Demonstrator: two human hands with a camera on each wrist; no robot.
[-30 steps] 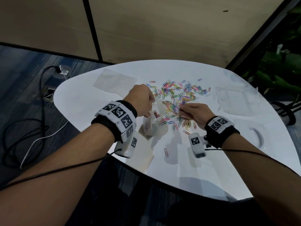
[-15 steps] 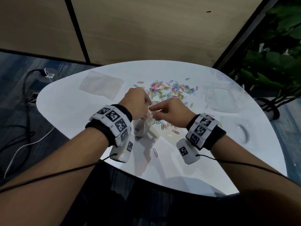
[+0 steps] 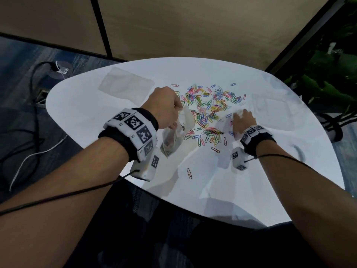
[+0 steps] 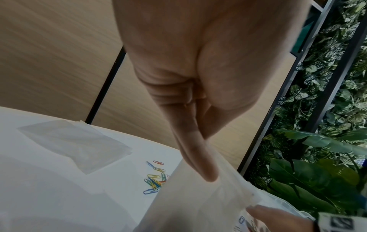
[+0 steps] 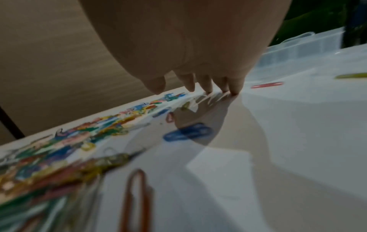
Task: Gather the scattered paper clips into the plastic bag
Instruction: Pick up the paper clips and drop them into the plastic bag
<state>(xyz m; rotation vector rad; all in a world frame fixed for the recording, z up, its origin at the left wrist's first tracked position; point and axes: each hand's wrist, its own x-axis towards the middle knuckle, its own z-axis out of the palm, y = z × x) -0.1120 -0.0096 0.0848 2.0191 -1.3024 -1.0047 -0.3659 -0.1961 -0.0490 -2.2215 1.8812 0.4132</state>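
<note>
Most paper clips (image 3: 208,107) remain on table (image 3: 87,117); left hand (image 3: 164,109) pinches plastic bag (image 3: 173,136) open, right hand (image 3: 243,120) spread flat beside pile; next: rake clips bagward

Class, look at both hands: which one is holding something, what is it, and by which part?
The left hand pinches the plastic bag by its top edge. The right hand holds nothing; its fingertips touch the table.

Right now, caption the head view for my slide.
Left hand holds plastic bag open; right hand reaches into paper clips.
</note>
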